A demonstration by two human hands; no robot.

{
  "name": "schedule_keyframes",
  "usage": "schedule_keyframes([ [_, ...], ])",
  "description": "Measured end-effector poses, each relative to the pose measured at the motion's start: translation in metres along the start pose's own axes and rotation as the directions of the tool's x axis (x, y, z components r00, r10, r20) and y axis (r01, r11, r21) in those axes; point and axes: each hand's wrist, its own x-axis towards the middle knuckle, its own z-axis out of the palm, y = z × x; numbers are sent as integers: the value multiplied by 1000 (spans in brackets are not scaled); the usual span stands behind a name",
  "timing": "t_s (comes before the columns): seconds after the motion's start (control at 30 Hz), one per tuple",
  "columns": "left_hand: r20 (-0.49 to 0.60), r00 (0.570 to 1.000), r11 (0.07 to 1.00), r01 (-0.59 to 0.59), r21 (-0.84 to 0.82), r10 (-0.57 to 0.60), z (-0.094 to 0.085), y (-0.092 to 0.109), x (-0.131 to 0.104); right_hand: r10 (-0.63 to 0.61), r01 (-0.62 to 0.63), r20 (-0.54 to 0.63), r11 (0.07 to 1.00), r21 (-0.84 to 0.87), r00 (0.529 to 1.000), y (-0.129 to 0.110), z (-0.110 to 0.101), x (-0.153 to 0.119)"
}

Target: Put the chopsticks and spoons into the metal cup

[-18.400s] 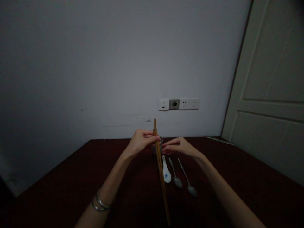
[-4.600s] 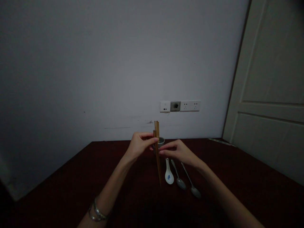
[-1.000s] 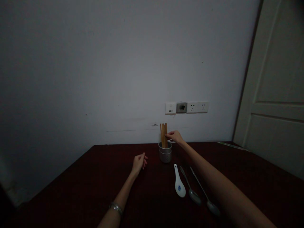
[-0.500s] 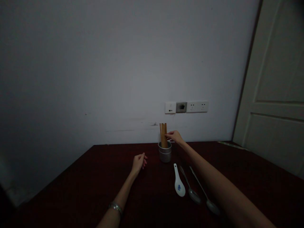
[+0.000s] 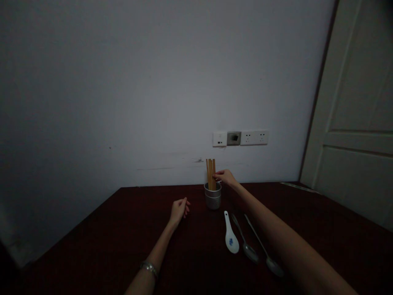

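Note:
Several wooden chopsticks (image 5: 210,174) stand upright in a grey metal cup (image 5: 213,201) near the back of the table. My right hand (image 5: 225,177) reaches in from the right, its thumb and fingertips pinched at the rightmost of the chopsticks above the cup's rim. How many sticks lie between those fingertips I cannot tell. To the left of the cup, apart from it, my left hand (image 5: 178,212) rests on the table with nothing in it, the fingers loosely bent and a little apart.
In front of the cup lie a white ceramic spoon (image 5: 231,239) with a blue mark and two long metal spoons, the nearer-left one (image 5: 250,253) and the right one (image 5: 274,267) under my right forearm's edge. Behind the dark red table (image 5: 129,225) rise a wall with sockets (image 5: 254,138) and a door (image 5: 356,172).
The view has shifted very slightly. Both hands, the chopsticks, the cup and the spoons otherwise stay where they were.

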Motion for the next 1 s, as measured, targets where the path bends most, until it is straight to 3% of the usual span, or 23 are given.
schedule_keyframes([
  [0.27,5,1000,1000,-8,2,8,-1,2,-1,-65,62,-34,993,-97,997,3,-11,1],
  [0.47,14,1000,1000,-2,7,2,-1,2,-1,-114,86,-149,980,-181,982,26,-42,-7],
  [0.77,39,998,998,-46,37,44,-3,-3,3,-70,-38,-266,924,-380,961,101,-99,-82],
  [0.9,35,998,998,-54,44,53,-3,1,0,-76,-66,-223,822,-566,972,121,-108,-111],
  [1.0,36,998,998,-51,44,49,-2,6,-3,-60,-80,-200,780,-621,978,127,-104,-128],
])
